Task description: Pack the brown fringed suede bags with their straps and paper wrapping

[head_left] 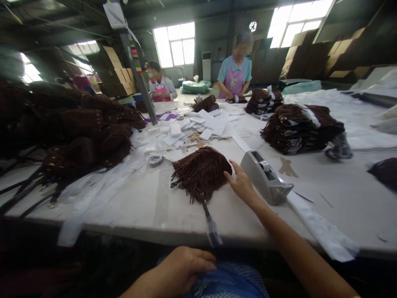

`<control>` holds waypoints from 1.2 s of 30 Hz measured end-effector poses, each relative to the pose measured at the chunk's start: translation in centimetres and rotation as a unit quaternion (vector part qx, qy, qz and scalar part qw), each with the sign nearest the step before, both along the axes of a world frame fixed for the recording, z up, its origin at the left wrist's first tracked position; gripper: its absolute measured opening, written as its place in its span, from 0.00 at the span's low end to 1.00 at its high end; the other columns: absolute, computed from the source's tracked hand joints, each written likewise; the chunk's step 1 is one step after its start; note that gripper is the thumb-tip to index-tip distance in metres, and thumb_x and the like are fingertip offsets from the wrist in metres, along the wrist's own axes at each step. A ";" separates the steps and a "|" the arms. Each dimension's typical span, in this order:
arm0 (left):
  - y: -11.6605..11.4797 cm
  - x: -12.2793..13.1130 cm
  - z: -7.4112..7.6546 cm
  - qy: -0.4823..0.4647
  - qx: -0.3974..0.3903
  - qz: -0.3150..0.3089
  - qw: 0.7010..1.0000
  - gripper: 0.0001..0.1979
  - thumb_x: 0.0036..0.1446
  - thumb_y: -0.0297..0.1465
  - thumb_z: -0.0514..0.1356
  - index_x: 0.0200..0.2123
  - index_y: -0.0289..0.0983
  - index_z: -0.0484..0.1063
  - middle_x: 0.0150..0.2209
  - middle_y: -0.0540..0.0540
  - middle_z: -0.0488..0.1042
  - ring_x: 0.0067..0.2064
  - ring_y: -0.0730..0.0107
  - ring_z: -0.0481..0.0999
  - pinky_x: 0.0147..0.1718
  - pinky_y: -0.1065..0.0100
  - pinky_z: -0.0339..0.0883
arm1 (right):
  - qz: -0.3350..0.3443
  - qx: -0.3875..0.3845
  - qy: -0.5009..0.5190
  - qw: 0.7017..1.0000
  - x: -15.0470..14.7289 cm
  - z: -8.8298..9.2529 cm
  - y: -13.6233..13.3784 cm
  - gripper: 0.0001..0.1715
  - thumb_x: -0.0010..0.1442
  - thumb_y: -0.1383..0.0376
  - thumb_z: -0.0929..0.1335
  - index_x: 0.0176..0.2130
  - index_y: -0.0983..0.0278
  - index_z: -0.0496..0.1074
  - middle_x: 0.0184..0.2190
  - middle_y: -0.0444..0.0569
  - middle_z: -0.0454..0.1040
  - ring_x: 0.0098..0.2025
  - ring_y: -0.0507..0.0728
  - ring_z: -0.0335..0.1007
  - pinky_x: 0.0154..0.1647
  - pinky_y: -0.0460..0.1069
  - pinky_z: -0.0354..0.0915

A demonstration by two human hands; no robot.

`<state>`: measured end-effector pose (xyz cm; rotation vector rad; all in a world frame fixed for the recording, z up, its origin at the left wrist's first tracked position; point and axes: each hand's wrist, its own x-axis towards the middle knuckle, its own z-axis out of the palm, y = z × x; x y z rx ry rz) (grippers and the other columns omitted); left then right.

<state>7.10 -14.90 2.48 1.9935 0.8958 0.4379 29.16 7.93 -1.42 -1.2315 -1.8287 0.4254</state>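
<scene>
A dark brown fringed bag (203,171) lies on the white table (182,213), in front of the person, its strap (207,213) running down to the near edge with the end in clear film (213,234). The right hand (242,184) reaches in from the right, its grip loose with thumb and fingers apart, just beside the bag's right side; whether the fingertips touch it I cannot tell. The left hand (182,267) is low at the lap, by blue cloth (229,285), fingers bent; I cannot tell whether that grip closes on anything. A grey tape dispenser (266,178) stands just right of the right hand, with a tan crossed piece (288,167) beside it and a long white strip (322,229) running over the near edge. Left of the bag lies a tape roll (154,159); behind it, white packets (211,122) are piled loosely. Brown bags (87,136) heap up on the left, and a bag stack (297,128) sits on the right. Across the table are two people, a farther one (161,87) and one in a lilac apron (235,78) with hands on a dark item (237,99)
</scene>
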 end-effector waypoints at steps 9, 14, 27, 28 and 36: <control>9.9 -7.4 -0.8 -0.116 -0.050 0.434 0.892 0.24 0.61 0.47 0.56 0.50 0.34 0.74 0.41 0.39 0.79 0.39 0.59 0.80 0.33 0.63 0.76 | 0.002 -0.147 -0.064 0.987 -0.6 0.4 3.5 0.29 0.62 0.55 0.66 0.59 0.62 0.67 0.51 0.55 0.77 0.53 0.66 0.73 0.56 0.60 0.67; 14.1 -7.3 -3.3 -0.072 -0.041 0.409 0.909 0.35 0.56 0.47 0.60 0.63 0.36 0.63 0.59 0.36 0.71 0.58 0.49 0.73 0.52 0.52 0.71 | -0.056 -0.171 -0.053 0.982 -0.6 0.2 -0.2 0.35 0.64 0.56 0.63 0.66 0.62 0.57 0.54 0.58 0.74 0.54 0.69 0.73 0.55 0.62 0.67; 28.0 -8.8 3.5 -0.052 0.161 0.358 0.918 0.21 0.50 0.31 0.62 0.50 0.39 0.77 0.56 0.43 0.74 0.61 0.51 0.68 0.63 0.51 0.56 | 0.136 -0.231 0.060 0.962 -3.1 4.0 -14.1 0.14 0.65 0.58 0.66 0.43 0.59 0.80 0.33 0.49 0.81 0.36 0.60 0.79 0.44 0.53 0.74; 26.9 -9.0 3.7 -0.048 0.172 0.373 0.911 0.20 0.54 0.34 0.61 0.51 0.38 0.76 0.55 0.42 0.75 0.58 0.52 0.71 0.61 0.51 0.61 | 0.070 -0.184 0.051 0.979 -2.4 3.9 -13.4 0.13 0.64 0.58 0.67 0.42 0.59 0.79 0.37 0.51 0.81 0.40 0.61 0.79 0.47 0.54 0.73; 12.2 -12.6 -3.1 -0.012 0.084 0.547 0.833 0.24 0.62 0.49 0.54 0.50 0.40 0.74 0.49 0.42 0.78 0.48 0.54 0.78 0.51 0.55 0.71 | 0.071 -0.273 0.112 0.953 -1.7 0.8 -9.7 0.37 0.58 0.60 0.70 0.64 0.60 0.62 0.50 0.54 0.77 0.47 0.60 0.77 0.50 0.55 0.73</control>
